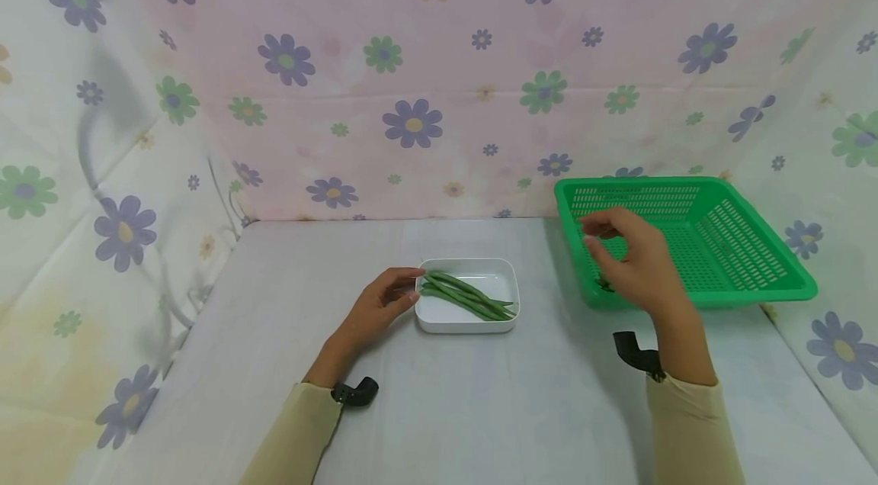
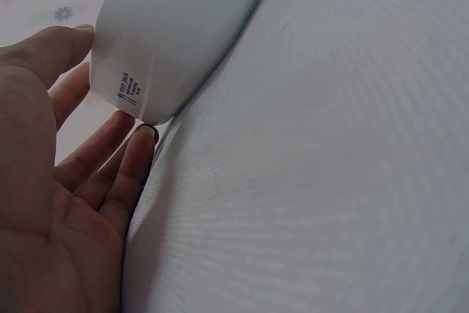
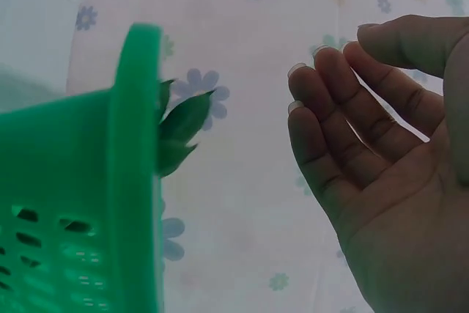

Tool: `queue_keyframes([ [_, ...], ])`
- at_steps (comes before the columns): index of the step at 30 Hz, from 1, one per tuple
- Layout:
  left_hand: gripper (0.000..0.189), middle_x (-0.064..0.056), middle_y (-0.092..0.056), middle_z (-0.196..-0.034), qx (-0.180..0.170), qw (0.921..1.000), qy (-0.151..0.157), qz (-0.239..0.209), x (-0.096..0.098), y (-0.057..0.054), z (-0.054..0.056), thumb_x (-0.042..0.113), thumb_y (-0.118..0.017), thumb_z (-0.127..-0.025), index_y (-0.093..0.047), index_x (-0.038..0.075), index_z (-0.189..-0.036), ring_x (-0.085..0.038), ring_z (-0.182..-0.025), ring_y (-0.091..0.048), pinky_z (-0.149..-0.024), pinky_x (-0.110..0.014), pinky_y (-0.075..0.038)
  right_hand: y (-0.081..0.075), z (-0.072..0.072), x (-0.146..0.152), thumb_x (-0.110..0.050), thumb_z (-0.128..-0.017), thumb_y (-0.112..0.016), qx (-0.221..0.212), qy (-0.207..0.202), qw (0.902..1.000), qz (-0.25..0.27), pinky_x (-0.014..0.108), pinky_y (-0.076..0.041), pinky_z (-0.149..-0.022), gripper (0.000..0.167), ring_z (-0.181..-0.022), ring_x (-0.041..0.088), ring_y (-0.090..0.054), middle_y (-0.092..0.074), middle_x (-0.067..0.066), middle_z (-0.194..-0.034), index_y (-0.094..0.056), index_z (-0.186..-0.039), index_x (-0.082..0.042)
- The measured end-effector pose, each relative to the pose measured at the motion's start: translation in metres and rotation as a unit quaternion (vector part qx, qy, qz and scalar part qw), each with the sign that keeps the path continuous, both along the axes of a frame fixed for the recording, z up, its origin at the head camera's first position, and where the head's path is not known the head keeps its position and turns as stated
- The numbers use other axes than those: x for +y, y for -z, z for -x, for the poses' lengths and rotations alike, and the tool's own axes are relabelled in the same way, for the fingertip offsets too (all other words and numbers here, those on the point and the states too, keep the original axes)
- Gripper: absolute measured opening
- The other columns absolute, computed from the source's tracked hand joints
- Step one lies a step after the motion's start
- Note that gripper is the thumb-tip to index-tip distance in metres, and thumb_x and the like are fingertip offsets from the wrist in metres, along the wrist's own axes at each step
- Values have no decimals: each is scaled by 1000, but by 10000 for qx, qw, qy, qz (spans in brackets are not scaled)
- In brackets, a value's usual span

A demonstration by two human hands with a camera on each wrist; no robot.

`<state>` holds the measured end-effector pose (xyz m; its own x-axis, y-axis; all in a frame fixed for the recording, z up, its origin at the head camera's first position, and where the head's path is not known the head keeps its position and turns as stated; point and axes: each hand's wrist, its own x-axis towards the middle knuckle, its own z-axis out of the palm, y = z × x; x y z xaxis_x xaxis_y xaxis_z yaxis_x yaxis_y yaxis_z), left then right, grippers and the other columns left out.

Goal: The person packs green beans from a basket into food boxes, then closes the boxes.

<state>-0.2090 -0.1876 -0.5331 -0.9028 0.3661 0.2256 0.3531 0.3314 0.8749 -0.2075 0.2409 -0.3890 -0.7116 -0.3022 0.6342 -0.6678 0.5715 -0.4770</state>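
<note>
Several long green beans [image 1: 466, 296] lie together in a small white rectangular dish [image 1: 504, 271] in the head view. My left hand [image 1: 373, 308] is at the dish's left side, its relaxed fingertips touching the outer wall. Up close in the left wrist view, the thumb and fingers meet the dish's printed end [image 2: 168, 42] without wrapping round it. Over the left part of a green plastic basket [image 1: 741, 296] hovers my right hand [image 1: 634, 260], fingers loosely bent and holding nothing. Pointed green tips [image 3: 183, 122] of some produce show above the basket's rim in the right wrist view; the rest is hidden.
A white cloth covers the table [image 1: 439, 409], with the basket at its right rear and the dish near the middle. Flower-printed curtain [image 1: 411, 50] encloses the back and both sides. Black wrist mounts [image 1: 634, 351] stick out from both forearms.
</note>
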Motion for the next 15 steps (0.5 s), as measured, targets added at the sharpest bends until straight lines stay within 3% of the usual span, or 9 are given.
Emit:
queue_keyframes([
  [7, 44, 1, -58, -151, -63, 10000, -19, -13, 0, -1, -1, 20, -69, -106, -59, 24, -149, -22, -136, -59, -109, -33, -53, 11, 5, 10, 8, -95, -72, -336, 220, 9992, -83, 18, -50, -87, 26, -98, 21, -65, -73, 14, -111, -70, -120, 0],
  [15, 44, 2, -58, -151, -71, 10000, -36, -18, 0, -1, -1, 21, -69, -106, -59, 26, -148, -23, -136, -59, -108, -33, -53, 20, 10, 20, 3, -100, -67, -926, 290, 9947, -350, 27, -51, -87, 25, -104, 28, -67, -72, 15, -115, -68, -126, 1],
])
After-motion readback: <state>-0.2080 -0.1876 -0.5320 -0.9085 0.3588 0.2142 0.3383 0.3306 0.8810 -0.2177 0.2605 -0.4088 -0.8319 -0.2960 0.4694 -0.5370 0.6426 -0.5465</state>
